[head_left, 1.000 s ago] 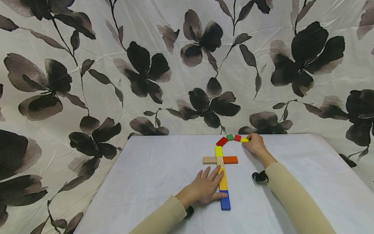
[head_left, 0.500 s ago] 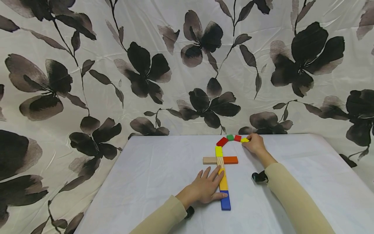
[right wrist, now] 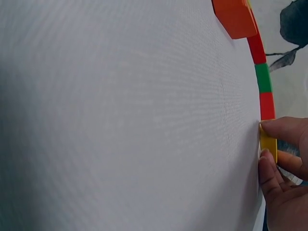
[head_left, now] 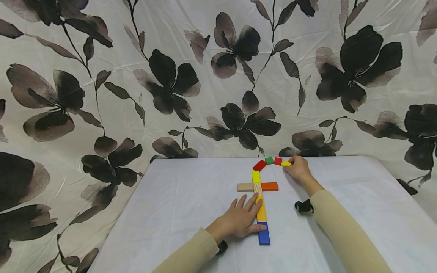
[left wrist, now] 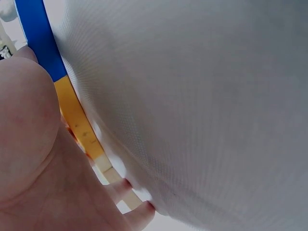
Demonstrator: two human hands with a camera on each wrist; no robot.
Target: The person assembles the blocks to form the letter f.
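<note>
Pinching a small yellow block (head_left: 286,163) between thumb and fingertips (right wrist: 281,129), the right hand (head_left: 297,167) holds it at the far end of the table (head_left: 191,197), touching the red block (head_left: 277,161) that closes a little arc with a green block (head_left: 269,160) and another red one (head_left: 259,165). Nothing has shifted over the last second, so the hand seems to be settling the piece rather than carrying it. Nearer, the left hand (head_left: 240,220) lies flat with fingers spread, its fingers (left wrist: 130,185) and thumb pressing the long wooden strip (head_left: 258,191), yellow bar (head_left: 261,212) and blue block (head_left: 264,235). An orange block (head_left: 269,186) crosses that line.
</note>
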